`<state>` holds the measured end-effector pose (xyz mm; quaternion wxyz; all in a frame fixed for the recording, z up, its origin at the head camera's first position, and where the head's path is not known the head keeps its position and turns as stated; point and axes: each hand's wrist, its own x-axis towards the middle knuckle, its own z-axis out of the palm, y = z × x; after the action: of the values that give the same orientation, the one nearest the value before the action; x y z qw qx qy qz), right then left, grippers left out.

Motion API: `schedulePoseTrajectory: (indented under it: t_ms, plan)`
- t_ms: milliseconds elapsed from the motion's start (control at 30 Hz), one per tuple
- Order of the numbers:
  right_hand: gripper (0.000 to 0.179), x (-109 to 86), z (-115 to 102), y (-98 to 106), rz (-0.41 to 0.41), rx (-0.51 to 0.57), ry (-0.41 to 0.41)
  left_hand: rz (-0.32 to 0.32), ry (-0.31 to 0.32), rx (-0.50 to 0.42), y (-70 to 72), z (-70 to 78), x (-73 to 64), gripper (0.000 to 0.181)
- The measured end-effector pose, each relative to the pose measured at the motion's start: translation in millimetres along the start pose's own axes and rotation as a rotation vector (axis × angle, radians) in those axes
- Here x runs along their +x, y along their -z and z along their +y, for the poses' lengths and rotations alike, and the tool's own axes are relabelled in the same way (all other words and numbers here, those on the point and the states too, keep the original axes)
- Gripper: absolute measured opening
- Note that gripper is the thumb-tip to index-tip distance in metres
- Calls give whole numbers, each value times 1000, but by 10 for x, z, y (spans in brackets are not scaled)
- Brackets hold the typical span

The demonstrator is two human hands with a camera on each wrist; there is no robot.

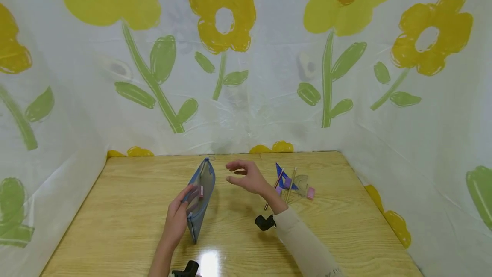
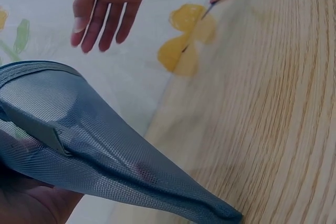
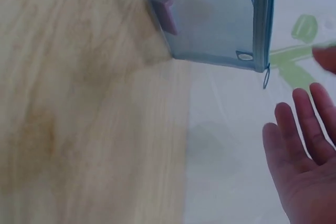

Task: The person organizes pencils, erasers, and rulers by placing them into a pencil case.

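My left hand (image 1: 177, 221) grips a blue mesh zip pouch (image 1: 207, 191) by its side, holding it upright with its mouth spread. Inside the pouch lies a small pink block (image 1: 201, 192); it also shows through the mesh in the right wrist view as a dark pink block (image 3: 167, 15). To the right of the pouch, my right hand (image 1: 247, 176) hovers with loosely bent fingers and nothing in them. The left wrist view shows that right hand (image 2: 113, 3) beyond the pouch (image 2: 105, 135), apart from it. A zip pull (image 3: 266, 77) dangles from the pouch's corner.
On the wooden table (image 1: 127, 208), right of my right hand, lies a group of stationery: a blue set square (image 1: 280, 172), a clear protractor (image 1: 302, 183), pencils (image 1: 292, 183), a pink block (image 1: 311, 193) and small purple blocks (image 1: 287, 183). Flower-patterned cloth (image 1: 261, 110) walls the table.
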<state>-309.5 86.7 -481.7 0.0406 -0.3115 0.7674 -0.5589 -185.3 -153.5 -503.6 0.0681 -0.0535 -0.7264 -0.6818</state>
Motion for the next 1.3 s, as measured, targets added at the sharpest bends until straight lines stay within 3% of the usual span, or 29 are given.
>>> schedulePoseTrajectory:
  t_ms: [167, 533, 833, 1133, 1300]
  plan:
    - [33, -111, 44, 36, -4, 79, -51, -6, -7, -4, 13, 5, 6, 53]
    - [34, -429, 289, 220, 57, 80, -124, -5, -10, -3, 9, -16, 26, 54]
    - [38, -671, 370, 406, 123, 70, -155, -10, 14, -19, 18, -22, 29, 54]
    - [44, -804, 453, 602, 261, 79, -315, -10, -1, -17, 1, -11, 10, 54]
    - [47, -857, 504, 747, 293, 93, -368, -11, -2, -17, -10, -12, 22, 55]
